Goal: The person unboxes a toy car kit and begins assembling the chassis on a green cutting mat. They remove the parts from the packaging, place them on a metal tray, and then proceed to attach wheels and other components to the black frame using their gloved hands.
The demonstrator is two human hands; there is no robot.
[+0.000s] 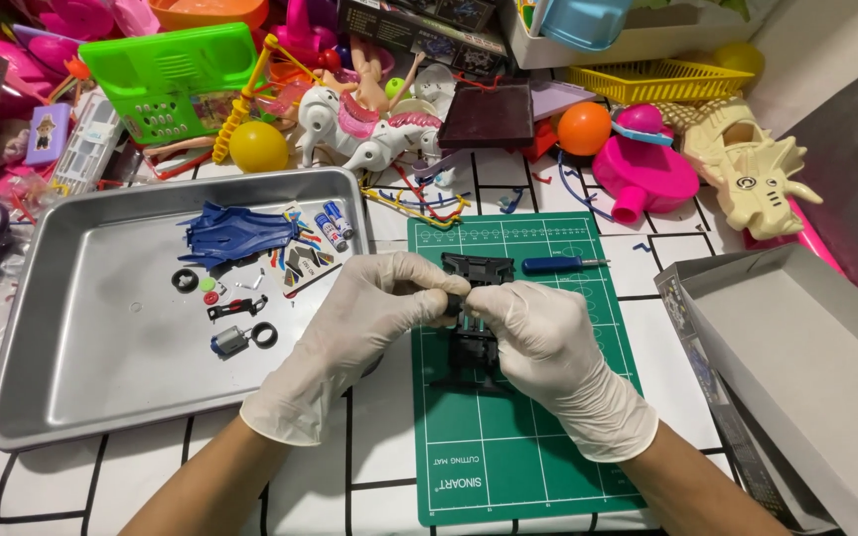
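A metal tray [71, 328] on the left holds a blue car shell [233, 231] and small parts. Over the green cutting mat [538, 437], the gloved left hand [350, 333] and right hand [553, 357] pinch a black toy chassis [474, 298]. A blue screwdriver [558, 264] lies just beyond.

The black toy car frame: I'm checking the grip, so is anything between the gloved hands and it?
Nothing visible. The left hand and the right hand both touch the black toy car frame directly above the green cutting mat. The blue screwdriver lies apart, behind them.
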